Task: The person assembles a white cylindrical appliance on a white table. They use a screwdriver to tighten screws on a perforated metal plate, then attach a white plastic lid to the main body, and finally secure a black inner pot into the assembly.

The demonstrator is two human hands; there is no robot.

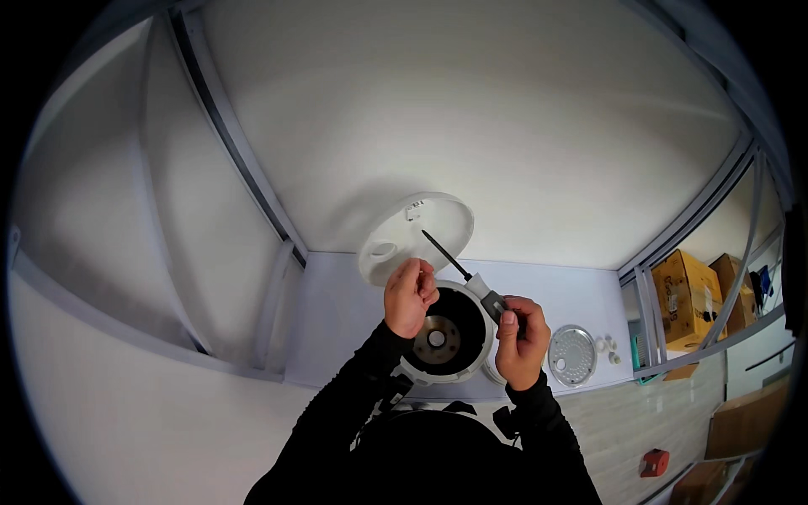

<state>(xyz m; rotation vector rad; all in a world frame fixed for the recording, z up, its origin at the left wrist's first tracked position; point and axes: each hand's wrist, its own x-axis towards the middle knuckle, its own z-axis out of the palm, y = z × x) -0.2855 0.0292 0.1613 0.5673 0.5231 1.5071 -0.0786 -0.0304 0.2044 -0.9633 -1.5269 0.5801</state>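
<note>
My right hand (523, 343) is closed around the grey handle of a screwdriver (478, 289). Its dark shaft slants up and left, with the tip in front of the white lid. My left hand (410, 299) is raised with its fingers curled together near the lid's lower edge; whatever they may hold is hidden. The white oval lid (446, 220) stands tilted up behind a round white cooker (410, 373), showing an opening and a small fitting on its inner side. Inside the cooker's black well lies a round metal heating plate (446, 327) with a central disc.
On the white table (332, 316), a round perforated metal plate (572, 356) lies right of my right hand, beside several small pale pieces (608, 345). Metal frame posts (240, 139) flank the table. Cardboard boxes (686, 299) stand at right; a red object (654, 463) sits on the floor.
</note>
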